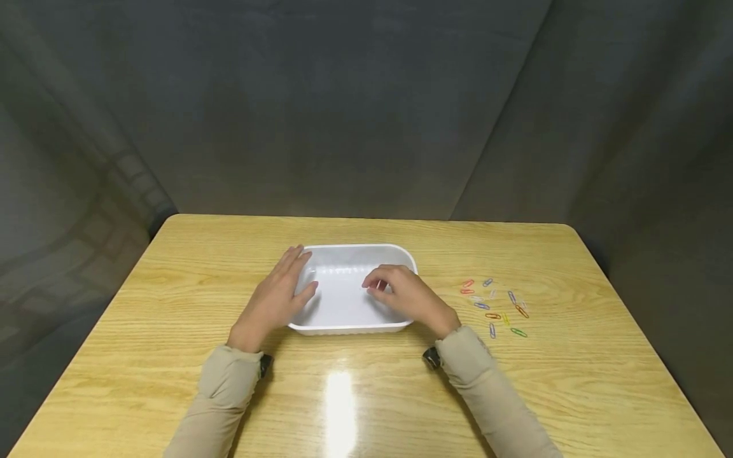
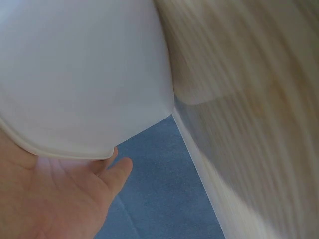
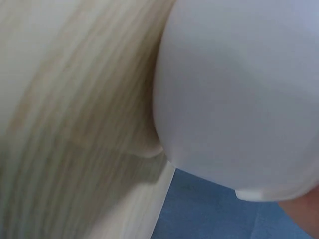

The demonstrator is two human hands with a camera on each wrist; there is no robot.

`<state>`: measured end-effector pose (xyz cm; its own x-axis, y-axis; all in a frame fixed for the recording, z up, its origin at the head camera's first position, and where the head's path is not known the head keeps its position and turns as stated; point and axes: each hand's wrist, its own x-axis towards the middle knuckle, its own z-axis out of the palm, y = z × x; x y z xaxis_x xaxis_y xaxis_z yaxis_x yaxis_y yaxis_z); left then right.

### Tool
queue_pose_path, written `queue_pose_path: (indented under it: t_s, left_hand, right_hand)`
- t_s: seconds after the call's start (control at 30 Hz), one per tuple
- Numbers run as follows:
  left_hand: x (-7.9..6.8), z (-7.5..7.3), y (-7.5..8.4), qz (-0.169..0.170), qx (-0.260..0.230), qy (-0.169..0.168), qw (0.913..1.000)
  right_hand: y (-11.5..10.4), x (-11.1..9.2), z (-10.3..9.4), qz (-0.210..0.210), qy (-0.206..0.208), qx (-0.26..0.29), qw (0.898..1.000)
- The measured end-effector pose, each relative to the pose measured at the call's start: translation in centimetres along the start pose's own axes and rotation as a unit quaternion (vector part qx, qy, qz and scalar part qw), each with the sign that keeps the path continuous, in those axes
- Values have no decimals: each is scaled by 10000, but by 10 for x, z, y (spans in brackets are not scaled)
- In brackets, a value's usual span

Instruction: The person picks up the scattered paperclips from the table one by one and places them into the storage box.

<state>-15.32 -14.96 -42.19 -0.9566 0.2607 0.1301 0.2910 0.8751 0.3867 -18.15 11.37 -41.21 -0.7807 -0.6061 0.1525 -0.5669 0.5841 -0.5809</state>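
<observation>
A white plastic tray point(image 1: 343, 299) sits mid-table, its inside bare where it shows. Across its left rim lies my left hand point(image 1: 277, 296), fingers stretched forward and thumb over the inside. In the left wrist view the palm point(image 2: 60, 199) is at the tray's rim point(image 2: 75, 157). My right hand point(image 1: 403, 292) reaches over the right rim, fingers bent and fingertips close to the thumb above the tray floor. I cannot tell whether something small is between them. In the right wrist view, the tray's outer wall point(image 3: 239, 99) hides most of this hand.
Several coloured paper clips lie scattered right of the tray, among them a green clip point(image 1: 518, 332), a yellow clip point(image 1: 506, 319) and a blue clip point(image 1: 492, 331). The wooden table point(image 1: 172, 356) ends at a dark curtain point(image 1: 321, 114) behind.
</observation>
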Motion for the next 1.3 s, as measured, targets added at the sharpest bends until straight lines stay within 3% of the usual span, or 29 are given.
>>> queue_pose_path:
  t_s: [0.5, 1.3]
  left_hand:
    - [1, 3, 0, 45, -22, 135, 9999]
    - [1, 2, -1, 40, -39, 117, 9999]
  right_hand:
    - [-3, 5, 13, -81, -111, -558, 9983]
    - [-1, 5, 16, 312, -560, -874, 9941]
